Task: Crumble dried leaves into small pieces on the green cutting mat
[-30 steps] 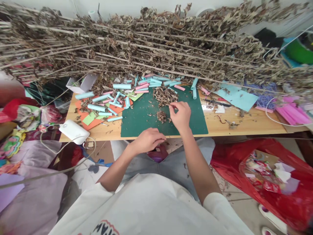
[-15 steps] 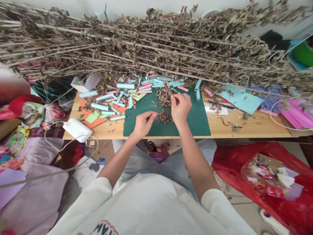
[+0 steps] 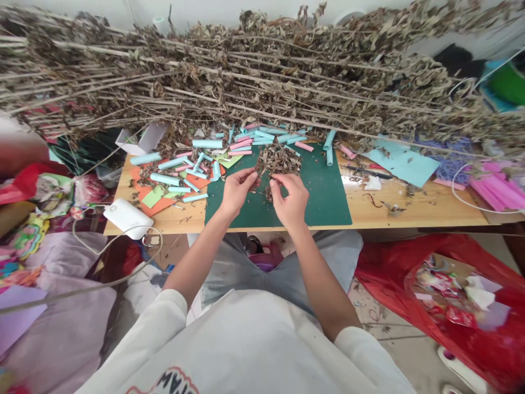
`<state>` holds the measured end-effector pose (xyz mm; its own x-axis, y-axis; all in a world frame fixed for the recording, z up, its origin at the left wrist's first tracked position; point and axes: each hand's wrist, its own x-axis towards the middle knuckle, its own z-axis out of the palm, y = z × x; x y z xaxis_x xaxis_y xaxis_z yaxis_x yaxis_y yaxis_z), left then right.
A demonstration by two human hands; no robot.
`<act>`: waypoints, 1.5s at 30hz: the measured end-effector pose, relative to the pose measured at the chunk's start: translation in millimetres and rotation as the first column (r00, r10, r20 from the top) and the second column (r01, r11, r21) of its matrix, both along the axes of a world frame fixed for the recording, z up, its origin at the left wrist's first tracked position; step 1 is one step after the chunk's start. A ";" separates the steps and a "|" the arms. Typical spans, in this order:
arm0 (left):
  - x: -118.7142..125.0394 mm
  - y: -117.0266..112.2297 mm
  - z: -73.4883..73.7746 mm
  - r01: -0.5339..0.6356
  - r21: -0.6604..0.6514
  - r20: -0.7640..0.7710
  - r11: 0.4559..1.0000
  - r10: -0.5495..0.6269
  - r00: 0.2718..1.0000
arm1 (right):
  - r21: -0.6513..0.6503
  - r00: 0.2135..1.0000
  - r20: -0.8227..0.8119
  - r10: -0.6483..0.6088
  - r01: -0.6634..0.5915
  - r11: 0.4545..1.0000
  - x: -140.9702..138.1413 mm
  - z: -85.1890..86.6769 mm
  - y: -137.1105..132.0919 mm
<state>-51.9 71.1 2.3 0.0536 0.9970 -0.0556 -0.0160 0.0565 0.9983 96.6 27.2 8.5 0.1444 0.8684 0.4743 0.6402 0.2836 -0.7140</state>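
Observation:
Over the dark green mat (image 3: 320, 202), my left hand (image 3: 238, 190) and my right hand (image 3: 290, 201) face each other a short way apart. Both are closed in a pinch, thumb against fingers, with bits of dried leaf at the fingertips. Just beyond them lies a loose heap of crumpled brown dried leaves (image 3: 281, 160). A smaller clump of dried leaves (image 3: 268, 194) shows beside my right thumb, partly hidden by that hand. Leaf crumbs are scattered over the mat.
Long dried stalks (image 3: 246, 76) are stacked across the back. Blue paper tubes (image 3: 207, 143) and pink ones lie behind and left of the mat. A white power bank (image 3: 129, 218) with a cable sits left, blue paper (image 3: 404, 161) right. A red bag (image 3: 394, 273) stands below right.
My right hand has come down and left from the leaf heap, towards the small clump. My left hand has moved slightly up and its fingers have closed. The heap looks more spread out.

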 end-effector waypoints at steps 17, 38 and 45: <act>-3.8 -9.0 -11.4 0.203 0.130 -0.177 0.971 -0.179 0.968 | -0.127 0.838 -0.519 0.169 -0.270 0.954 17.8 0.5 16.3; 11.5 -16.6 -4.3 0.058 -0.081 0.119 0.995 -0.048 0.992 | -0.138 0.911 -0.413 0.020 -0.084 0.987 0.0 -5.8 10.2; 5.9 -14.7 -3.9 0.060 -0.038 0.109 0.997 -0.056 0.993 | -0.082 0.924 -0.365 0.112 -0.151 0.985 16.1 -0.4 13.2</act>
